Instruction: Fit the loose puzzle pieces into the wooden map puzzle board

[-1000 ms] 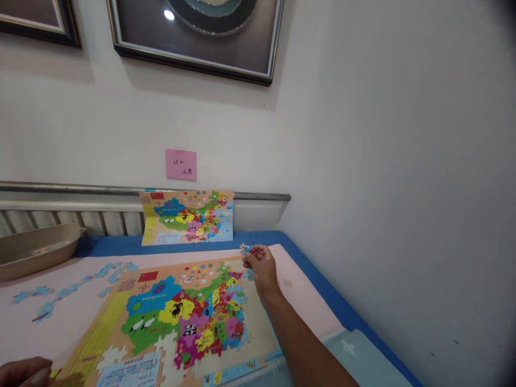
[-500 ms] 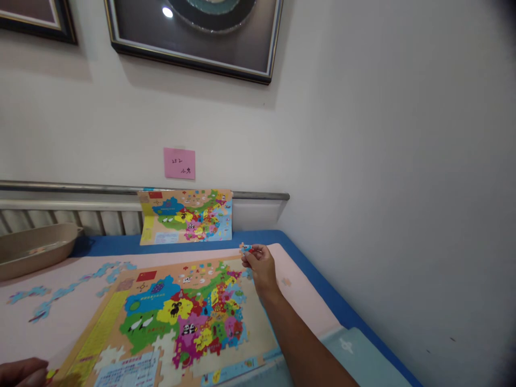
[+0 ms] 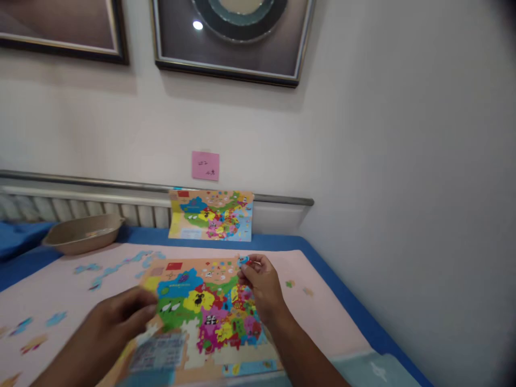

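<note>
A colourful map jigsaw board (image 3: 201, 309) lies on a pale pink mat (image 3: 330, 317). My right hand (image 3: 260, 285) hovers over the board's upper right corner and pinches a small blue and red puzzle piece (image 3: 243, 262) between thumb and fingers. My left hand (image 3: 116, 317), blurred by motion, rests on the board's left edge near its lower left corner; its fingers curl around the edge. Loose light blue pieces (image 3: 97, 274) lie scattered on the mat to the left of the board.
A printed reference map (image 3: 212, 215) leans on the wall rail at the back. A beige oval tray (image 3: 83, 234) sits at the back left on the blue cloth. Two small loose pieces (image 3: 298, 286) lie right of the board. The white wall is close on the right.
The view has swung to the left and the board sits more central. My left hand has come up from the bottom left corner onto the board's left edge. My right hand still holds the piece.
</note>
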{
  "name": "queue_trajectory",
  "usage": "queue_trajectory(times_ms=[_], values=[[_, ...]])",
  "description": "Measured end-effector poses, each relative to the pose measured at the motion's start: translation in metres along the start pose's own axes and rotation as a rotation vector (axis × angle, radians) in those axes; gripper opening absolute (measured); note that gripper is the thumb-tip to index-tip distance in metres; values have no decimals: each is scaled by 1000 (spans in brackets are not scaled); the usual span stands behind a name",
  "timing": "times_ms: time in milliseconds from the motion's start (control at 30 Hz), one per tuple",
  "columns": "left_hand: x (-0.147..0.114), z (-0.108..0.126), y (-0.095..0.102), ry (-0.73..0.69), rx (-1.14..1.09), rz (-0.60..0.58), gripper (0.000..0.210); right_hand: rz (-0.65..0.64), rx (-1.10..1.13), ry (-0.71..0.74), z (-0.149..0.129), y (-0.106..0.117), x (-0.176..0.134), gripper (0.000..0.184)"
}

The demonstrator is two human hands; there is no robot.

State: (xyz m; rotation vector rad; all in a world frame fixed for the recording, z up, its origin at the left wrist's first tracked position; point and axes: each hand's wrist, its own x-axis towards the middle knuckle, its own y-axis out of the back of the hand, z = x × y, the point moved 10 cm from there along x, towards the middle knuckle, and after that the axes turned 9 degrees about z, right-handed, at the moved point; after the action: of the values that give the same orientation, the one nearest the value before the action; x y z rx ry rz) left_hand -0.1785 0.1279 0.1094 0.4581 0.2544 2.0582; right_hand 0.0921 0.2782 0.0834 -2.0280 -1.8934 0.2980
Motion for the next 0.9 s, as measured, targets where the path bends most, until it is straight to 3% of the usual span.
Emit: queue_trajectory(times_ms=[33, 133, 300, 600, 900], values=[[-1, 8, -16, -16, -15, -66, 33, -37, -1, -27, 3, -13, -13, 40], [5, 19, -56, 57, -187, -56, 28, -94, -7, -81, 13, -36, -39, 37], [10, 12, -96, 156, -305, 58, 37, -74, -3, -78, 20, -37, -42, 35], [4, -1, -118, 266, -536, 62, 37, -85, 27, -55, 28, -38, -42, 34], [8, -1, -121, 242, -595, 56, 32, -93, 49, -52, 38, -37, -38, 34]])
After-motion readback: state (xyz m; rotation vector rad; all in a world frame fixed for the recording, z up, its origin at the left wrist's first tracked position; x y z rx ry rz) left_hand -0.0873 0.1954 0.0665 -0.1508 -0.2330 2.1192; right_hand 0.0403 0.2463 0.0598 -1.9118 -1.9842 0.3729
